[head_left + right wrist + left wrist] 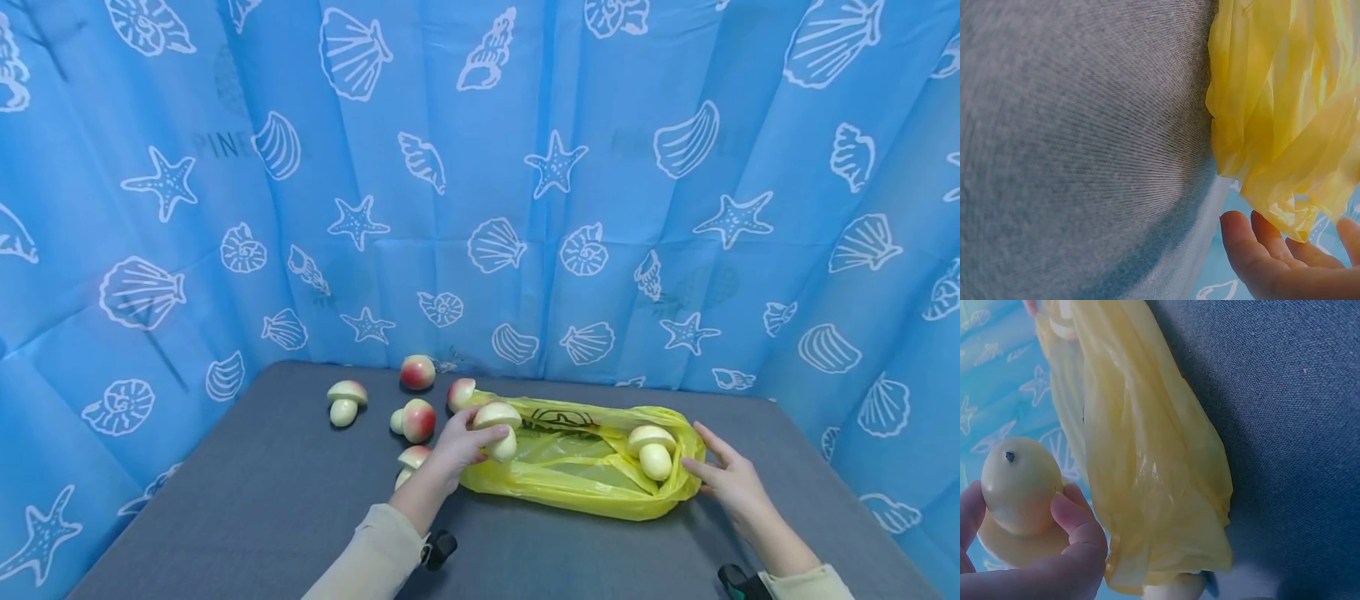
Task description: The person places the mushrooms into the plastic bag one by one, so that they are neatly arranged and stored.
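My left hand (454, 446) pinches a pale toy mushroom (497, 417) between thumb and fingers, over the left end of a yellow plastic bag (555, 500). In the left wrist view the mushroom's rounded stem (1022, 481) points up between the fingertips. The bag lies on its side, its long mouth spread wide. Inside its right end rests another pale mushroom (654, 454). My right hand (727, 479) is at that end, fingers spread around the bag's edge. In the right wrist view its fingertips (1238, 228) sit right beside the crumpled yellow plastic.
Several red-and-cream mushrooms lie left of the bag, including one standing mushroom (347, 403), one at the back (417, 372) and one on its side (415, 420). Another mushroom (461, 393) overlaps the bag's back left corner. A blue shell-print curtain (450, 208) hangs behind the grey table (247, 500).
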{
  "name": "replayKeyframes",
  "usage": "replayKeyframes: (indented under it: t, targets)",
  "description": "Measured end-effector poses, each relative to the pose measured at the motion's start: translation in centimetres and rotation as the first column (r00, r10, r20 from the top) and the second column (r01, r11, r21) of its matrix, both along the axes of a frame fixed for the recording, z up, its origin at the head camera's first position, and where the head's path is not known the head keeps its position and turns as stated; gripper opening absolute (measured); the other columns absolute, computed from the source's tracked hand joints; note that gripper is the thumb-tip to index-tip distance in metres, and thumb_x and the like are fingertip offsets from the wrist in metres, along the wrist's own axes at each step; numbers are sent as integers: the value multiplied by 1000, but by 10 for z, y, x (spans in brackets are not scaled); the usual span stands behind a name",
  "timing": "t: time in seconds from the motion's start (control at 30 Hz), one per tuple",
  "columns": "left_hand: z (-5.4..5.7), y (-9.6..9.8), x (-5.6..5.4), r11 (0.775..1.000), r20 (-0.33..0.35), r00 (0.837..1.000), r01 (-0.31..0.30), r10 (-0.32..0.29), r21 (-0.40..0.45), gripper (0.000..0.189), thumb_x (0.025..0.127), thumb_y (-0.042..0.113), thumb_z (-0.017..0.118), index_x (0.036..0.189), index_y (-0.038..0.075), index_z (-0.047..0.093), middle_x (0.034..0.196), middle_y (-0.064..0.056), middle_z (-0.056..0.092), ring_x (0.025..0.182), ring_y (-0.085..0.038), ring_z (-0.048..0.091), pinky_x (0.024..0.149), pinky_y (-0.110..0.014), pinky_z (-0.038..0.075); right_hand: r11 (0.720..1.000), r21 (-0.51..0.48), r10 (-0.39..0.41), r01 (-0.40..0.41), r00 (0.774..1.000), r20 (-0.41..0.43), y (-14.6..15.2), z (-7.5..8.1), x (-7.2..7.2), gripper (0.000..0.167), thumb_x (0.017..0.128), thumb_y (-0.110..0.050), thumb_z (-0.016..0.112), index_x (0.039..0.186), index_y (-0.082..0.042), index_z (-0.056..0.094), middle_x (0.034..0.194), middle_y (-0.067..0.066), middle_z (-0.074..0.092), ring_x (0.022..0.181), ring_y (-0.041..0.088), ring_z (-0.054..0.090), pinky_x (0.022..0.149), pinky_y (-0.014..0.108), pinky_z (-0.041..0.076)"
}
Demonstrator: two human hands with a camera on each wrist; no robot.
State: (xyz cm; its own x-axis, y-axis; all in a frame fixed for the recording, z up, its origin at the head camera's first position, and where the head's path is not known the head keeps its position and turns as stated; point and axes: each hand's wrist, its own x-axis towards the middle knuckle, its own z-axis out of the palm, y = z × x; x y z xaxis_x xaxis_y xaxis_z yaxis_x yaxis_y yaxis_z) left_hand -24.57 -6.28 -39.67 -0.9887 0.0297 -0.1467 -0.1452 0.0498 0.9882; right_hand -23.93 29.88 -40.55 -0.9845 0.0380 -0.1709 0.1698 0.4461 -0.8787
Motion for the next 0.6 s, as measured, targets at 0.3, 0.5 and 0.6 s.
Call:
replayKeyframes:
  t: [0.3,0.5,0.6]
  targets:
    - [-1,8,-2,1000,-7,1000,13,-13,7,70,87,21,73,143,-5,39,132,-20,50,103,-27,55,82,-39,51,1000,-9,-7,7,1000,-7,-2,-1,0,78,101,-23,54,155,-9,-1,157,26,-8,139,53,3,102,61,35]
    - [-1,15,-5,1000,-18,1000,11,-11,22,68,87,18,73,141,-6,40,130,-19,51,104,-28,55,81,-40,52,1000,-9,3,-3,1000,-5,0,-1,-1,79,101,-26,54,155,-9,-1,156,27,-8,138,54,4,101,62,35]
    - [-1,20,-7,999,-14,1000,11,-10,33,67,87,17,73,141,-6,40,129,-20,51,105,-29,56,80,-41,52,1000,-16,17,-17,1000,-1,1,-2,-1,79,101,-28,53,155,-9,-1,156,28,-8,138,55,7,101,62,35]
